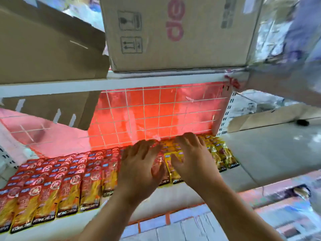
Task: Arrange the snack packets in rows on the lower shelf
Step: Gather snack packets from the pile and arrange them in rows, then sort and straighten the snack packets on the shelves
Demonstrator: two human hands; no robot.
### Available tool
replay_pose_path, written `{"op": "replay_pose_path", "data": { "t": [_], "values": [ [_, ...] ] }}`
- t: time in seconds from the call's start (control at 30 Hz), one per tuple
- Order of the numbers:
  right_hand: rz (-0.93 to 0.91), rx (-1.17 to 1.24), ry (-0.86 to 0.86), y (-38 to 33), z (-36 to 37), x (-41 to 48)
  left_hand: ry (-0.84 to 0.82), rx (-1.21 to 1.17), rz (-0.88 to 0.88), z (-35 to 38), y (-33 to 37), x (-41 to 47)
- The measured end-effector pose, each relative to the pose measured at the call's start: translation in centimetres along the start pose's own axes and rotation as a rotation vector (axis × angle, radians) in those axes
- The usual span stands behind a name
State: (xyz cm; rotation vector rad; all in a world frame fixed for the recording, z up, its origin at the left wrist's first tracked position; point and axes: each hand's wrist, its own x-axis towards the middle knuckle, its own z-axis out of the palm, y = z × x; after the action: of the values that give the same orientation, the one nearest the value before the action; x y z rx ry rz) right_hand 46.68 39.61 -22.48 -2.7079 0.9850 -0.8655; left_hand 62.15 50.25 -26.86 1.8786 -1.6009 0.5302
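Left hand [140,164] and right hand [192,159], fingers straight, flat on snack packets [69,180] under box-laden upper shelf [156,79].

A white upper shelf [156,80] bears a box [199,40] with pink lettering (partly cut off) and a left box [43,49]. Behind, a white wire grid [143,108] fronts a glowing red panel [151,100]. Pale floor tiles [191,228] lie below.
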Motion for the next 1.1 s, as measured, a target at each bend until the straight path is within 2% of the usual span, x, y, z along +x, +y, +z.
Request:
{"op": "replay_pose_path", "data": {
  "t": [0.23, 0.37, 0.57, 0.8, 1.0, 1.1],
  "values": [
    [-0.02, -0.01, 0.288, 11.1, -15.5, -1.4, 0.143, -0.065, 0.195, -0.7, 17.3, 9.6],
    [-0.04, -0.11, 0.415, 16.9, -25.1, -4.2, 0.194, -0.101, 0.336, -1.9, 27.8, 15.3],
    [0.028, -0.263, 0.492, 25.3, -35.5, -8.8, 0.178, -0.128, 0.54, -2.6, 41.1, 21.0],
    [0.198, -0.4, 0.411, 32.9, -43.9, -11.3, 0.011, -0.21, 0.584, 0.1, 50.9, 26.1],
    [0.252, -0.525, 0.317, 38.5, -47.8, -9.9, -0.193, -0.233, 0.536, 3.7, 54.2, 31.2],
    [0.253, -0.51, 0.277, 41.1, -48.8, -8.3, -0.327, -0.264, 0.522, 5.5, 54.7, 34.5]
  ]
}}
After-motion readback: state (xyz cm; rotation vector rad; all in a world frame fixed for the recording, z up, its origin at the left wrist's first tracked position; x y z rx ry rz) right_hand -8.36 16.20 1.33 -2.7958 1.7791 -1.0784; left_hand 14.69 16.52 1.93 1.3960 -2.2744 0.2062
